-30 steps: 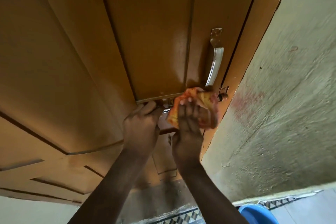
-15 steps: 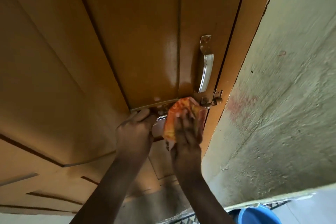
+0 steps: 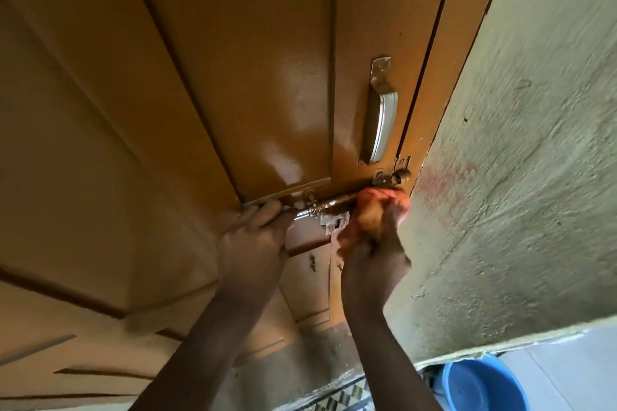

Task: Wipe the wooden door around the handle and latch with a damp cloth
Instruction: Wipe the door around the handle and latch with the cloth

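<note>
While our left hand [image 3: 253, 243] curls round the latch [image 3: 329, 205] bolt's free end, seemingly to steady it, our right hand [image 3: 370, 264] bunches the orange cloth [image 3: 374, 210] and presses it on the door [image 3: 233, 77] where bolt meets frame. The handle [image 3: 382, 120] sits just above, its bracket and the rough wall [image 3: 517, 177] crowding the cloth. A blue basin [image 3: 480, 387] waits below.

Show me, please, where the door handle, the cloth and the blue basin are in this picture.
door handle [image 3: 384, 120]: head view, on its silver bar.
cloth [image 3: 374, 207]: head view, on the orange bunch at the latch.
blue basin [image 3: 480, 387]: head view, on its inner wall.
</note>
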`<state>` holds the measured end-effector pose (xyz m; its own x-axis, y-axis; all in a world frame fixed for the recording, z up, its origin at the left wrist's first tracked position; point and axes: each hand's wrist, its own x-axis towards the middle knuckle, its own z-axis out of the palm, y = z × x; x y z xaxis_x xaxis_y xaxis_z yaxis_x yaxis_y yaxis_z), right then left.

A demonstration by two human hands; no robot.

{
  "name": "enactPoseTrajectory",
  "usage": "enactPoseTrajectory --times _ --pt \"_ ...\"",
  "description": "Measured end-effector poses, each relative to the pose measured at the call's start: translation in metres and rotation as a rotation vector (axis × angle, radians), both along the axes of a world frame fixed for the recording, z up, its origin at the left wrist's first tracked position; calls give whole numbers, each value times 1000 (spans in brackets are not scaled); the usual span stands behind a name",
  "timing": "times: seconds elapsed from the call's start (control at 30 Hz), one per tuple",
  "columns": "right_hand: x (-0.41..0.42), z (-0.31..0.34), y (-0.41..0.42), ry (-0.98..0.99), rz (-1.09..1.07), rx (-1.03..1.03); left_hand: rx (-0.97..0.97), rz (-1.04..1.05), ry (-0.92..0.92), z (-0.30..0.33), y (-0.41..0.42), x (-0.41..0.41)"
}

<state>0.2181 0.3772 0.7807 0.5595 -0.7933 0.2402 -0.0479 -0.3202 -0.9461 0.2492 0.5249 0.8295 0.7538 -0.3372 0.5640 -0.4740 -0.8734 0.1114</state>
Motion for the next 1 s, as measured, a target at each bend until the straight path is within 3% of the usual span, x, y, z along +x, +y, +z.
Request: enactPoseTrajectory --times 0.07,0.2,0.27,0.37,0.43,0.5,0.7,0.77,0.9,1.0 --pt "17 13 5 34 -83 116 17 -1 1 0 2 3" --pt "2 18 41 -54 59 -53 3 -61 -8 0 7 6" --pt "-10 10 39 -69 101 1 10 -73 18 2 8 6" --pt "-9 10 13 -44 -94 233 7 -81 53 5 10 5" --pt "1 15 1 -72 -260 283 4 -100 63 6 11 6" --pt "16 20 5 -49 -243 251 10 -120 60 7 12 8" --pt "-3 20 58 -54 66 -228 41 -159 10 5 15 8" --pt "-9 20 52 -76 1 -178 35 -161 -6 3 15 9" --pt "23 24 33 34 -226 161 59 -174 17 4 17 10" --pt "20 29 53 10 -122 46 79 -187 39 7 18 12"
